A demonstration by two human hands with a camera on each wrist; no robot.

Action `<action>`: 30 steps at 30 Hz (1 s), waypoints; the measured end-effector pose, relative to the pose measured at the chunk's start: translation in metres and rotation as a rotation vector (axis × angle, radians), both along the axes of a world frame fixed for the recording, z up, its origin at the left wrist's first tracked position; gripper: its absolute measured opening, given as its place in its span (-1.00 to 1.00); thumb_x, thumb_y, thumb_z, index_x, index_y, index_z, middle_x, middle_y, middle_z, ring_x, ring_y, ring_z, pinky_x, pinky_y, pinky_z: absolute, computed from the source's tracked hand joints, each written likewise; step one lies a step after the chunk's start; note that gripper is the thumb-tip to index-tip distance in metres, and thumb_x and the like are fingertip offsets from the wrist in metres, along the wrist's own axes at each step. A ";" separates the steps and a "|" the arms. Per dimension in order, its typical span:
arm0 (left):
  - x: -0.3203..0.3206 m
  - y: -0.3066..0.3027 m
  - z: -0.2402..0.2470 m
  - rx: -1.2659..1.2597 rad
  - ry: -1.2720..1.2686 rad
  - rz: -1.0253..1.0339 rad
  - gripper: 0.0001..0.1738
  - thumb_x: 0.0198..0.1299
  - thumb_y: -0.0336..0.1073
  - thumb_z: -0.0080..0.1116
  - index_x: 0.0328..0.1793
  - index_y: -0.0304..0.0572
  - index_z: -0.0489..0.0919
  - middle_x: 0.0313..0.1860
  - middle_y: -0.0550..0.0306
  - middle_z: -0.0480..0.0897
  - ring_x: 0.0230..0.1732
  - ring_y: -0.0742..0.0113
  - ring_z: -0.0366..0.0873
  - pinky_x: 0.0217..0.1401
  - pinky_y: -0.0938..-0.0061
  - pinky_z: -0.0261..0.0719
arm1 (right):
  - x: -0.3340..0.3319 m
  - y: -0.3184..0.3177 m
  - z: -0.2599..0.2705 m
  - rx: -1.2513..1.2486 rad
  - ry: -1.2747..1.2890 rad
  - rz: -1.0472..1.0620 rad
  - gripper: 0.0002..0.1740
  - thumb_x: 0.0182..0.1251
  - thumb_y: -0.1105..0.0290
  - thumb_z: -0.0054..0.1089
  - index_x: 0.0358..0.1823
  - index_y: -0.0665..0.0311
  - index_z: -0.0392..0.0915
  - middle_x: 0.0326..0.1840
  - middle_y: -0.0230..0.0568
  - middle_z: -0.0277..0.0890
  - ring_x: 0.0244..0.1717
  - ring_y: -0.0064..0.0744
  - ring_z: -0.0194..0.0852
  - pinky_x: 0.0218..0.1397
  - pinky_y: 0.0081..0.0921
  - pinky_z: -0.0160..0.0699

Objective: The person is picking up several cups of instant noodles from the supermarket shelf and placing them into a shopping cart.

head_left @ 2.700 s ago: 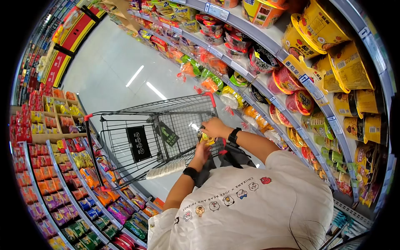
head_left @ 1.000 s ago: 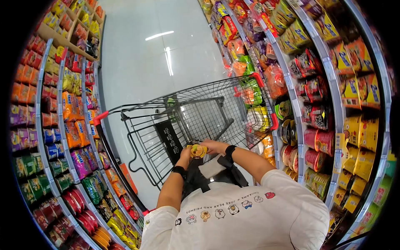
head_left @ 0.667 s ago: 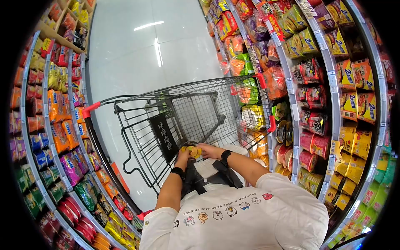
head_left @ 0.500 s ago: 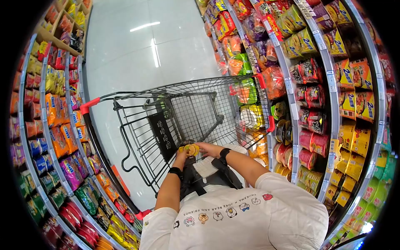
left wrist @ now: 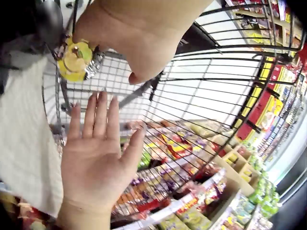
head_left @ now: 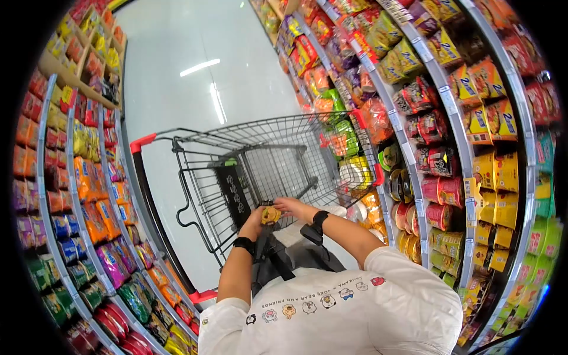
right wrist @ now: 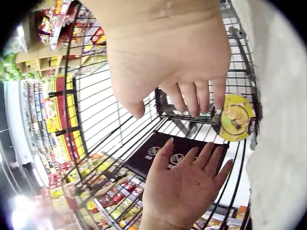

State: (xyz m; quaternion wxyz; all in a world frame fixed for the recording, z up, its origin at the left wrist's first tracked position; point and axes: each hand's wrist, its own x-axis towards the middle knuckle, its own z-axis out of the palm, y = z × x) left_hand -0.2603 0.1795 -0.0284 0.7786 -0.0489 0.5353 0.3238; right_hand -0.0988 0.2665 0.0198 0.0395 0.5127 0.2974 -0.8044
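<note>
A round yellow food pack (head_left: 271,215) with a food picture on its face shows between my hands, above the near side of the shopping cart (head_left: 331,118). My left hand (head_left: 253,225) is at its left. In the right wrist view the left hand (right wrist: 184,184) has its palm up and fingers spread, with the yellow pack (right wrist: 235,117) beyond its fingertips. My right hand (head_left: 294,208) is at the other side; its straight fingers (right wrist: 218,93) reach the pack's edge. The left wrist view shows the right hand (left wrist: 93,160) with open palm, below the pack (left wrist: 74,62).
Shelves of bagged snacks (head_left: 89,177) line the left and noodle packs (head_left: 438,160) the right, close to the cart's red corner (head_left: 378,173). The cart handle (head_left: 165,231) runs along the left. A pale floor aisle (head_left: 177,47) extends ahead. A black sign (right wrist: 172,155) hangs on the cart.
Earlier the cart and the view swung round to face the aisle. In the last half second the view shifts slightly, and the pack stays between my hands while its face turns.
</note>
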 end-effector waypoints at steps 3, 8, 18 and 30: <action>0.007 0.017 -0.017 0.163 0.274 0.097 -0.46 0.15 0.05 -0.05 0.14 -0.15 0.32 0.10 -0.02 0.41 0.13 0.07 0.34 0.16 0.28 0.32 | 0.009 0.015 0.006 0.086 0.111 -0.104 -0.44 0.36 0.04 -0.14 0.23 0.28 0.25 0.20 -0.11 0.32 0.21 -0.33 0.25 0.17 -0.40 0.26; 0.036 0.075 0.041 0.285 0.504 0.395 -0.30 0.15 -0.14 -0.05 0.40 -0.19 0.06 0.38 -0.01 0.15 0.34 0.15 0.13 0.31 0.31 0.08 | 0.059 0.016 0.094 0.327 0.324 -0.312 -0.51 0.41 0.14 -0.21 0.24 0.28 0.23 0.15 -0.12 0.39 0.15 -0.34 0.36 0.11 -0.48 0.36; 0.293 -0.004 0.226 0.777 0.236 -0.002 -0.40 0.24 -0.19 -0.12 0.39 -0.09 0.04 0.41 0.08 0.09 0.34 0.22 0.09 0.33 0.26 0.05 | 0.300 -0.180 0.161 0.760 0.288 -0.951 -0.59 0.43 0.23 -0.25 0.17 0.29 0.32 0.00 -0.09 0.48 0.06 -0.34 0.44 0.10 -0.44 0.39; 0.529 -0.201 0.255 0.848 -0.305 -0.923 -0.52 0.23 -0.25 -0.14 0.27 -0.15 0.19 0.18 -0.06 0.39 0.07 0.12 0.48 0.07 0.38 0.37 | 0.497 -0.477 0.168 0.978 -0.251 -1.898 -0.67 0.38 0.26 -0.16 0.04 0.27 0.39 -0.07 -0.10 0.53 -0.05 -0.37 0.51 0.02 -0.48 0.42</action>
